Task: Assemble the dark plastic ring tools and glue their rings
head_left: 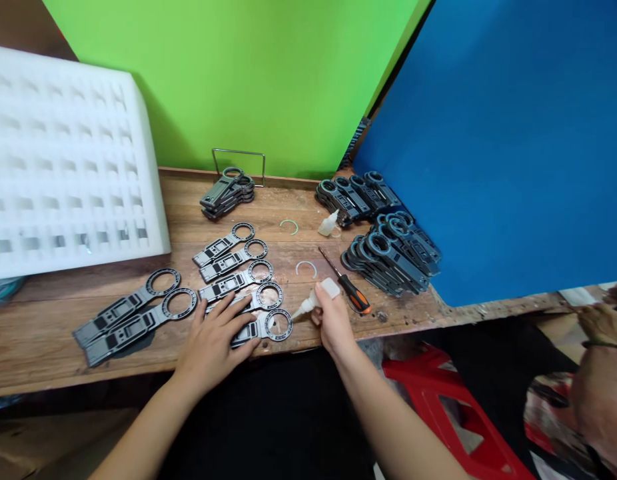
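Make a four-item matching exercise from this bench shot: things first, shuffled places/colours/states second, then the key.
Things
1. screwdriver
2. nearer bottle
3. foam block
4. grey ring-ended part at that bottle's tip

Descriptions
A. white, with rows of openings
B. partly covered by the left grip
C. held in the right grip
D. black and orange handle

Pairs: 1-D, 2-C, 3-A, 4-B
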Demonstrator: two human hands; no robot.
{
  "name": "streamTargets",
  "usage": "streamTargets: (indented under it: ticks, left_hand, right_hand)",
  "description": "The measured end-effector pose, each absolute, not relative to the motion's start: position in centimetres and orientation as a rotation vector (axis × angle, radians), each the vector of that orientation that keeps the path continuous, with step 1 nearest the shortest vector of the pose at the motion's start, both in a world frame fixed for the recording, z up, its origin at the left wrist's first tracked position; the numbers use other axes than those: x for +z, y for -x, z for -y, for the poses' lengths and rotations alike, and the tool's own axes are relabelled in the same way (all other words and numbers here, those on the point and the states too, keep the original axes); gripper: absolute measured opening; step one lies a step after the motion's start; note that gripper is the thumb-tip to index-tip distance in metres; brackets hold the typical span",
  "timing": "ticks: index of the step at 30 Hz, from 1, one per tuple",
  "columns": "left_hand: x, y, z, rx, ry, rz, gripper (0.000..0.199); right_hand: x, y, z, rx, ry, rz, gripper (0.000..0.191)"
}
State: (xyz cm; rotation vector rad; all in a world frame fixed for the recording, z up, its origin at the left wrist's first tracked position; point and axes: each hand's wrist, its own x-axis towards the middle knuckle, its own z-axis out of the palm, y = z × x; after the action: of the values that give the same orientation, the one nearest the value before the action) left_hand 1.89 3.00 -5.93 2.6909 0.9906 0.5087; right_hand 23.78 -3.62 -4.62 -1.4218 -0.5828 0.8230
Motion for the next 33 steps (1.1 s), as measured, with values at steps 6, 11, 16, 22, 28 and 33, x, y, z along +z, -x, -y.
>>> streamTargets:
  ticks: [6, 11, 16, 22, 28, 33]
  left_hand:
    - [-5.7, -1.5, -3.0, 0.459, -2.683, -0.922, 0.031]
    - [-5.6, -1.4, -2.9, 0.426, -2.661, -0.907, 0.032]
    - [-5.7, -1.3, -2.9, 0.423, -2.654, -0.903, 0.031]
    - [-5.7, -1.3, -2.9, 0.42, -2.633, -0.907, 0.031]
    - [-5.7, -1.3, -2.9, 0.39, -2.611, -0.91, 0.031]
    - [-5.6, -1.2, -3.0, 0.388, -2.605, -0.907, 0.031]
  right_hand:
    - [-4.2, -22.4, 0.9, 1.053, 1.285, 0.547, 0.036]
    - [-4.7, -20.9, -1.2, 0.947, 1.347, 0.694, 0.027]
    - [-4.6, -20.7, -1.7, 0.812, 1.434, 0.787, 0.023]
    - [-4.4, -20.5, -1.6, 0.728, 1.56, 0.895, 0.024]
    - [-4.4, -20.3, -1.7, 0.586, 1.668, 1.108, 0.027]
    - [-4.3, -20.3, -2.3, 0.55, 1.704, 1.15, 0.027]
